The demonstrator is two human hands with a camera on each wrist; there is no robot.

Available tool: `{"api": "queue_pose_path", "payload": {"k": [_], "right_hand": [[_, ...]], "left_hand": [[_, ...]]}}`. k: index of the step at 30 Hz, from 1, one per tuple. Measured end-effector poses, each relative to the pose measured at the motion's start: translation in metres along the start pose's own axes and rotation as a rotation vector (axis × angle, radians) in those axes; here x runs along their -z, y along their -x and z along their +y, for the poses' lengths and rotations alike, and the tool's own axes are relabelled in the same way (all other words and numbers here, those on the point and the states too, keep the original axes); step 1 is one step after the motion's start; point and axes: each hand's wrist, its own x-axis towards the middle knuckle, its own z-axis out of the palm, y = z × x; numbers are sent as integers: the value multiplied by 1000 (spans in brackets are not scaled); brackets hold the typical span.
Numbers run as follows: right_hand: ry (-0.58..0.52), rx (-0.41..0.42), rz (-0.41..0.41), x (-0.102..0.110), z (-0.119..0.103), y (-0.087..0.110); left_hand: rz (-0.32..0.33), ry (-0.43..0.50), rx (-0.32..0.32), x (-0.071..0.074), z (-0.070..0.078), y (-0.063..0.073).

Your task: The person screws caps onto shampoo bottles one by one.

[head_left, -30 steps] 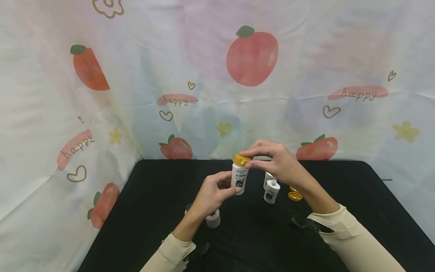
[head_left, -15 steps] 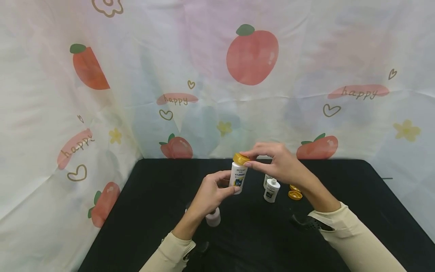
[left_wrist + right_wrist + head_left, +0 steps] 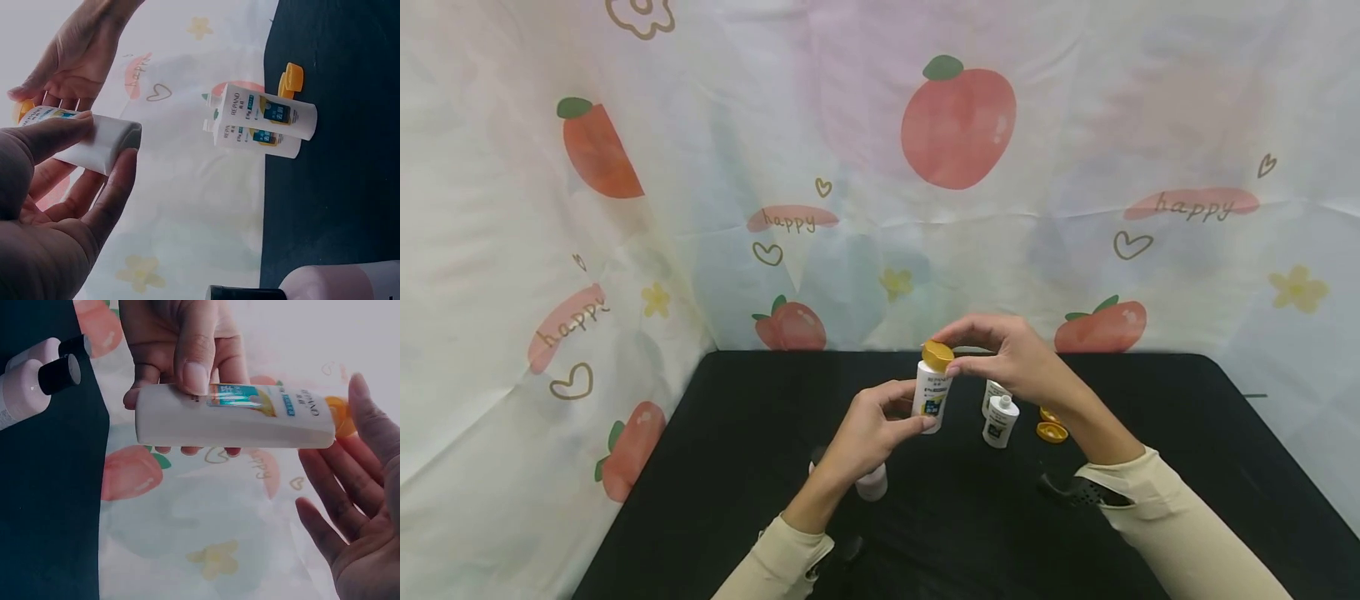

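Observation:
My left hand [image 3: 872, 425] grips a white shampoo bottle [image 3: 932, 392] round its lower body, holding it up above the black table, slightly tilted. Its yellow cap [image 3: 937, 356] is pinched between the thumb and fingers of my right hand [image 3: 1015, 358]. In the right wrist view, the left thumb presses the labelled front of the bottle [image 3: 250, 419], and the cap [image 3: 341, 417] sits at its neck. Two more white bottles of the same kind, without caps, stand behind; the nearer one [image 3: 1000, 423] partly covers the other [image 3: 281, 148].
Two yellow caps lie on the black table [image 3: 1150, 417] right of the standing bottles; one cap [image 3: 1052, 432] is nearer. Two pale pink bottles with black caps stand near my left forearm; one pink bottle [image 3: 25, 387] shows well. A printed curtain [image 3: 850, 125] rises behind the table.
The held bottle shifts slightly left, then back to the right, with both hands. Its yellow cap now shows a narrower side than before, turned relative to the earlier frames.

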Motion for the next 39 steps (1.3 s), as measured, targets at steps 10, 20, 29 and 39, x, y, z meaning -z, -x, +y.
{"api": "queue_pose_path", "payload": {"k": [10, 20, 29, 39], "right_hand": [[-211, -27, -66, -8, 5, 1], [-251, -109, 8, -15, 6, 4], [-266, -89, 2, -16, 7, 5], [-273, -79, -9, -12, 8, 6]], "left_hand": [[10, 41, -24, -3, 0, 1], [24, 48, -32, -5, -3, 0], [18, 36, -2, -4, -4, 1], [21, 45, -5, -4, -6, 0]]}}
